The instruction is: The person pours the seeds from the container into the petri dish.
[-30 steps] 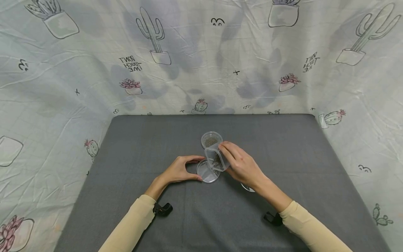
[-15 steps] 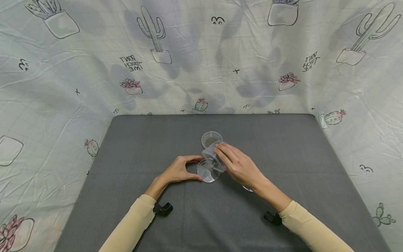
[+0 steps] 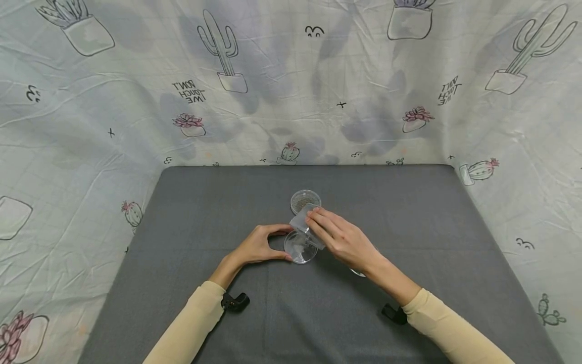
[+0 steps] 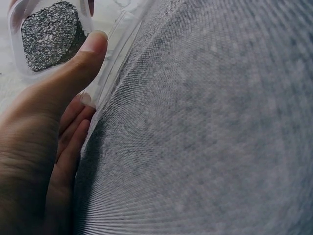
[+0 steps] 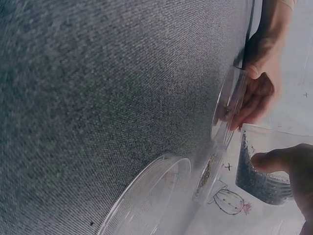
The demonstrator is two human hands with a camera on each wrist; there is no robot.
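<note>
At the middle of the grey cloth-covered desk, the right hand grips a small clear plastic container, fingers curled round it, tipped over a clear round dish. Container is squarish, see-through, with dark grey granules inside; left wrist view shows the granules packed against its wall, right wrist view shows them as a dark band in the tilted container. Left hand holds the dish at its left rim, thumb and fingers curved round the edge, thumb tip against the clear rim in the left wrist view. Dish is shallow, transparent, flat on the desk, just in front of the container. A second clear round dish with dark granules sits just behind the container, touching or nearly so, can't tell which. Another clear dish or lid peeks out under the right wrist, and shows big and empty in the right wrist view. Backdrop sheet printed with cactus pots and mirrored writing reading "DON'T TOUCH ME", again at right. Both sleeves beige; black wrist mounts at left and right.
</note>
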